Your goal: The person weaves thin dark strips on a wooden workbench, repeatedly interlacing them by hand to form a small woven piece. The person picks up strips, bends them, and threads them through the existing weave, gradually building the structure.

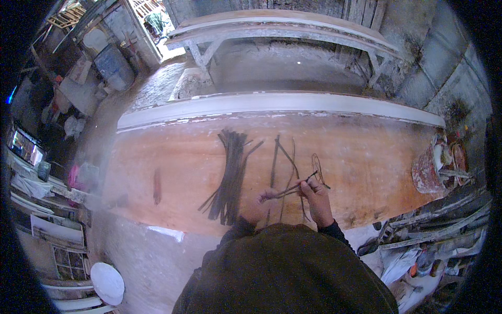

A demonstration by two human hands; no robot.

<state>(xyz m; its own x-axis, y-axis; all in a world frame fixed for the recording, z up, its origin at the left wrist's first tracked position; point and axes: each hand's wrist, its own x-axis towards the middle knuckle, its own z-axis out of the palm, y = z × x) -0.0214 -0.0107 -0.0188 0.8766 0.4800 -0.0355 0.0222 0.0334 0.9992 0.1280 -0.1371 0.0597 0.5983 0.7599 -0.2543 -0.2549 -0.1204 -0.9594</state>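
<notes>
My right hand (317,201) pinches a thin dark strip (286,192) between thumb and fingers, over the near side of the wooden tabletop (183,172). My left hand (256,205) is closed at the strip's other end, its fingers partly blurred. Left of my hands lies a bundle of long dark strips (230,175), with a few ends splaying out. Beyond my hands, some loose strips (275,157) lie apart on the wood. Close to my right fingertips is a thin dark loop (317,163), which looks like wire or cord.
A long white moulded board (282,103) runs along the table's far edge. Behind it stands another bench (282,30). A stained bucket (428,168) is at the right end, above piled timber (444,230). On the left are a blue barrel (114,68) and a round white lid-like thing (107,283).
</notes>
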